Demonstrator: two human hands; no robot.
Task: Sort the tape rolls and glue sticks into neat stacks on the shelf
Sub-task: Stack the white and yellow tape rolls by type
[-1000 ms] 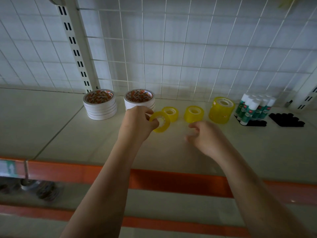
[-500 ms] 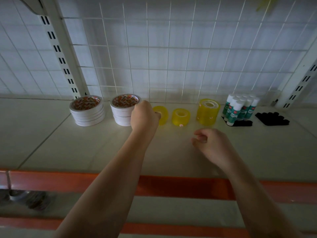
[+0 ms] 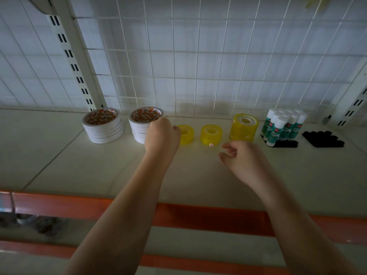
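The left hand (image 3: 161,134) is curled at the small yellow tape stack (image 3: 185,134), likely seating a roll; whether it grips one, I cannot tell. The right hand (image 3: 241,158), loosely curled at 3 o'clock, holds nothing. The glue sticks (image 3: 283,126) cluster upright further right.

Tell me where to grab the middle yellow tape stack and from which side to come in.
Grip the middle yellow tape stack across its curved side wall, low enough to pinch every roll, coming from the front with the right hand, which is closest. It stands upright, hole up, with open gaps on either side for the thumb and fingers.
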